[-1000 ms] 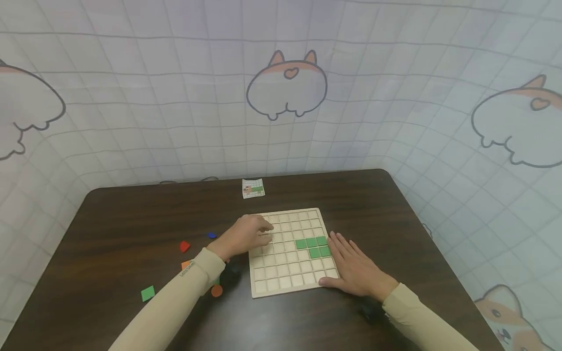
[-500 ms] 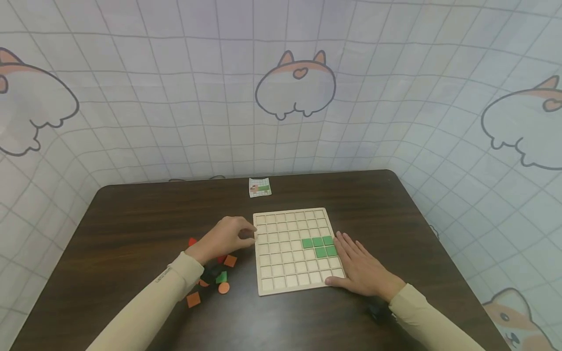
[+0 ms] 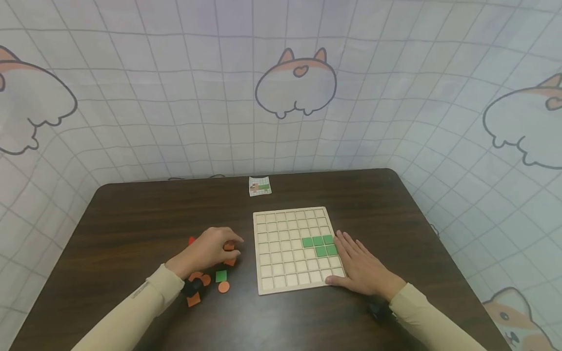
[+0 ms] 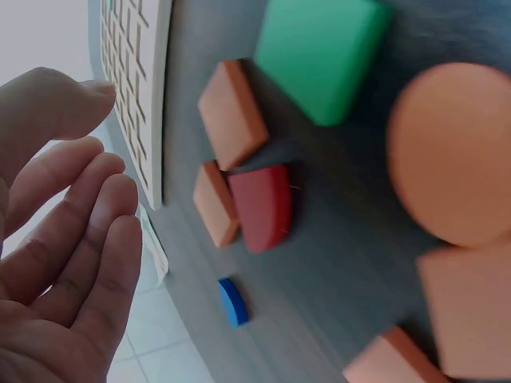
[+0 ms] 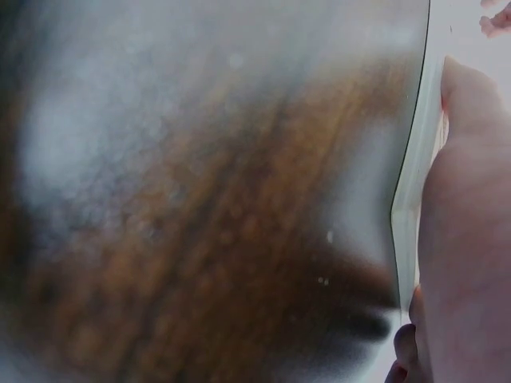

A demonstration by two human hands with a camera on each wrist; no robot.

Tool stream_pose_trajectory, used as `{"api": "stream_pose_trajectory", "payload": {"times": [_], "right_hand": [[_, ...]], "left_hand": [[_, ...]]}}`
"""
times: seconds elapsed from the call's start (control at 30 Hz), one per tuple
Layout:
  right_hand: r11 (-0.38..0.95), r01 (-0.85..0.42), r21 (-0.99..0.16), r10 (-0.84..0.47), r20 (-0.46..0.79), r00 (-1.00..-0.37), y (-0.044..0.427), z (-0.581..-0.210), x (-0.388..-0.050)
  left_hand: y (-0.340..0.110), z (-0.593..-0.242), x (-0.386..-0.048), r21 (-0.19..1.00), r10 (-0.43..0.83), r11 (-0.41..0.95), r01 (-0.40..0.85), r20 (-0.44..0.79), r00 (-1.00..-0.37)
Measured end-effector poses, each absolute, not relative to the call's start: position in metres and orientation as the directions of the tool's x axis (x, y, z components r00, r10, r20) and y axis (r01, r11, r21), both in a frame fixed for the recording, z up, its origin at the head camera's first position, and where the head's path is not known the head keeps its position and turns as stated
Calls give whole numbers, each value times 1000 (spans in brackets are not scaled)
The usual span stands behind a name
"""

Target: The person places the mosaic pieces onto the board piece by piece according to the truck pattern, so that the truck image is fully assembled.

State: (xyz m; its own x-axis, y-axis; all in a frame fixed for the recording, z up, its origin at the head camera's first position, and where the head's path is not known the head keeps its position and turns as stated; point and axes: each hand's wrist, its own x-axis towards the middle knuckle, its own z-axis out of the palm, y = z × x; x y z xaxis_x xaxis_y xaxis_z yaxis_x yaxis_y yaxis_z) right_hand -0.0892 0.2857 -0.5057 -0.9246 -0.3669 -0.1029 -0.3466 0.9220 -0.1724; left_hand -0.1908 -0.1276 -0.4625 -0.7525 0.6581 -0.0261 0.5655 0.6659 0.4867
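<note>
My left hand (image 3: 212, 247) hovers over loose pieces left of the pale grid board (image 3: 283, 266). Its thumb and fingers bend loosely with a gap between them, and nothing is held. Orange squares (image 4: 232, 116) and a rounded red piece (image 4: 262, 207) lie near it. Nearer the wrist are a green square (image 3: 221, 276) and an orange disc (image 3: 224, 287). The right hand (image 3: 362, 267) lies with fingers extended along the board's right edge, thumb at the near right corner. Several green tiles (image 3: 318, 242) sit in grid cells at the board's right side.
A small printed card (image 3: 260, 186) lies beyond the board, near the far edge of the dark table (image 3: 351, 195). A little blue piece (image 4: 233, 303) rests apart from the others. Behind the table hangs a white gridded curtain (image 3: 210, 97).
My left hand has moved left off the board and towards me, to above the loose pieces. The right hand stays on the board's edge. The head view has shifted slightly.
</note>
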Motion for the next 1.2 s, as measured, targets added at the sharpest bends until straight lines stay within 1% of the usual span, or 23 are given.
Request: {"api": "stream_pose_trajectory", "payload": {"times": [0.13,0.2,0.3,0.47,0.6,0.77,1.0,1.2], "right_hand": [[919,-350,-183,-372,-103,-922,283,-508,-88],[919,-350,-184,-372,-106,-922,283,-509,-87],[920,-344,-187,-368,-116,-922,282,-509,-86],[923,-339,-182,-362,-117,-925,283,-506,-87],[924,-345,-163,-365,-113,-924,284,-504,-88],[925,-345,-161,-365,-115,-924,285,-503,-89],[925,-339,-170,-362,-129,-923,287,-504,-89],[926,-341,-165,-362,-125,-924,287,-503,-88]], "left_hand": [[-141,-464,-182,481,682,648,590,-22,-731],[-147,-465,-179,456,706,633,625,-10,-708],[-153,-464,-175,452,730,613,648,-10,-683],[-162,-464,-168,502,723,616,608,-53,-689],[-167,-466,-163,519,719,622,586,-82,-691],[-170,-470,-158,518,733,601,608,-56,-677],[-173,-475,-154,550,763,546,632,-15,-646],[-176,-478,-153,576,759,544,611,-27,-650]]}}
